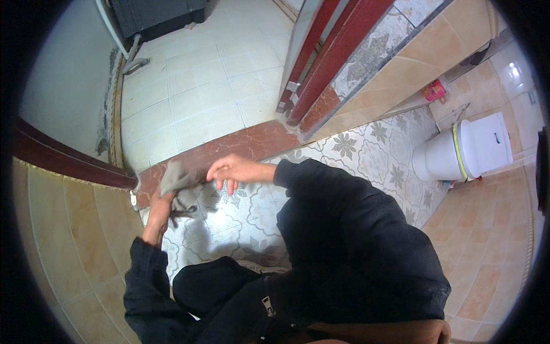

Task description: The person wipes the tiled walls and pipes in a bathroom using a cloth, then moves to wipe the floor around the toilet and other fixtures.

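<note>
A crumpled grey cloth (182,196) hangs from my left hand (160,207), whose fingers are closed on it and partly covered by its folds. The cloth is over the reddish-brown door sill (252,142) and the patterned floor just inside it. My right hand (235,171) is close to the right of the cloth. Its fingers are apart and bent downward, with nothing visible in them. Whether its fingertips touch the cloth's edge I cannot tell.
Beyond the sill lies a white tiled floor (200,74) with a dark cabinet-like box (160,17) and a grey hose (134,62). A dark red door frame (338,63) stands at the right. Farther right is a white bucket-shaped container (435,155) with a yellow band.
</note>
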Demonstrator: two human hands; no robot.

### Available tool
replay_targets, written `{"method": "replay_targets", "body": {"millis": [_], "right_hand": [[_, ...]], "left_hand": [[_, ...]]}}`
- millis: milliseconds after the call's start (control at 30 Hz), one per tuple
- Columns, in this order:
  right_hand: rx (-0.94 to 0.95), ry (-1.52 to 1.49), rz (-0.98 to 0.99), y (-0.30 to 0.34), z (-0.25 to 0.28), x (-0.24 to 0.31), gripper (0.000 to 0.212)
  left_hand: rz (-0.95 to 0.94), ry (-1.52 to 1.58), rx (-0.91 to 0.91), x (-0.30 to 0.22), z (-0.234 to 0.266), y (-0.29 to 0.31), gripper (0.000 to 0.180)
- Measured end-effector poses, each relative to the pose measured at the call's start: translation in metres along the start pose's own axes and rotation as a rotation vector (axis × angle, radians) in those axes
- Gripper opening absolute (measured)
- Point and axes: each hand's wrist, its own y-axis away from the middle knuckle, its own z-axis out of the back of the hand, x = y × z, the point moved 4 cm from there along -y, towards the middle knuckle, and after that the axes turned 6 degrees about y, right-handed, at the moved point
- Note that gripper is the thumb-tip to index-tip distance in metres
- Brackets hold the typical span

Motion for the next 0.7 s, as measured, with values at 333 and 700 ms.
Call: {"method": "replay_targets", "body": {"millis": [333,700], "right_hand": [[-0.869,-0.585,0.048,0.131,0.134,-0.12,0.039],[-1.254,-0.477,0.195,0.181,0.191,-0.152,0.027]], "left_hand": [[-0.175,0.144,0.154,-0.059,-0.297,-0.095,0.042],[0.325,0.792,0.261,0.05,-0.483,-0.145,0.048]]}}
